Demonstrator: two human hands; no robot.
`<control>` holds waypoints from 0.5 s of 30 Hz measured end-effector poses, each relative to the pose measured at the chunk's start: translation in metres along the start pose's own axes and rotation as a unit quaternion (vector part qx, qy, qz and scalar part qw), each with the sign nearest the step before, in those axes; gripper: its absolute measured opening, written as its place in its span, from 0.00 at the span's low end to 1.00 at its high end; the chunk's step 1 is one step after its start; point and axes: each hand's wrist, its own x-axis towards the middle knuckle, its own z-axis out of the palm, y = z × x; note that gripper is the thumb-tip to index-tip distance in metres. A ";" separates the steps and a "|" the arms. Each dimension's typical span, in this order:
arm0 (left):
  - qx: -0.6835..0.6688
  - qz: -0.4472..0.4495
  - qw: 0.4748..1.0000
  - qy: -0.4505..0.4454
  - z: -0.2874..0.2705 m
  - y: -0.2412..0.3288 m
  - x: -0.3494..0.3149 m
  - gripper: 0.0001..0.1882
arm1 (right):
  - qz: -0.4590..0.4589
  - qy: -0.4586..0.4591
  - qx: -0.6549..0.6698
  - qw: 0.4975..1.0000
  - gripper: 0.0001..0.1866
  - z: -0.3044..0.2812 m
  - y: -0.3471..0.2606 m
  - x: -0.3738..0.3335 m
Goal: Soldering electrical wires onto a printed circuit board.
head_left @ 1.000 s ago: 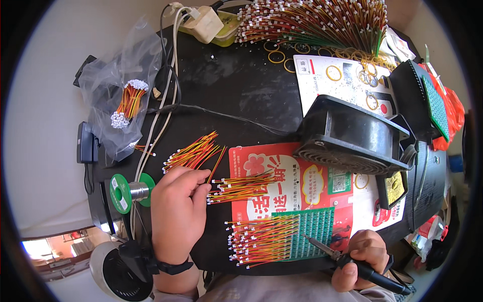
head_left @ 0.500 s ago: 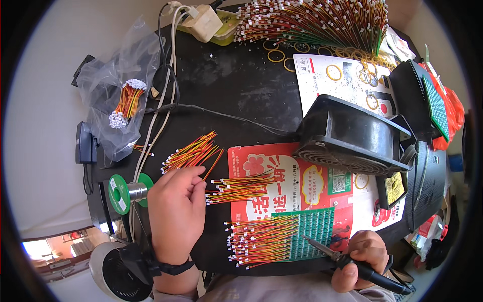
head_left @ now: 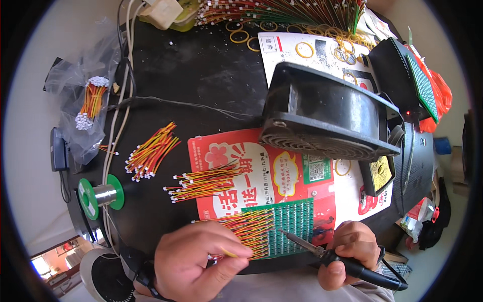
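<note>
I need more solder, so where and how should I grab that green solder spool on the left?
Probably best to grip the green solder spool across its two green flanges, coming from above with the left hand. It lies on its side, so both flange rims stand up, and the white cables running beside it leave the top freest.

The near ends of the wire row (head_left: 251,229) on the green circuit board (head_left: 292,226) are covered by the left hand (head_left: 193,261), and whether a wire is pinched between its fingers cannot be told. The soldering iron (head_left: 347,264) handle is wrapped by the right hand (head_left: 349,251). The wire bundle (head_left: 282,10) at the desk's far edge is cut off by the picture's rim. The print on the red leaflet (head_left: 251,176) is partly hidden under the black fan (head_left: 327,116).
</note>
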 end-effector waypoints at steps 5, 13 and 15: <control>0.080 0.087 0.993 -0.026 0.009 -0.004 0.002 0.10 | -0.015 -0.010 0.001 1.000 0.15 -0.002 0.000 0.002; 0.210 0.148 0.966 -0.029 0.018 -0.017 -0.006 0.15 | -0.024 0.022 -0.003 0.999 0.14 0.004 0.005 -0.003; 0.231 0.171 0.958 -0.026 0.024 -0.020 -0.005 0.14 | -0.024 0.018 -0.006 1.000 0.14 0.004 0.005 -0.001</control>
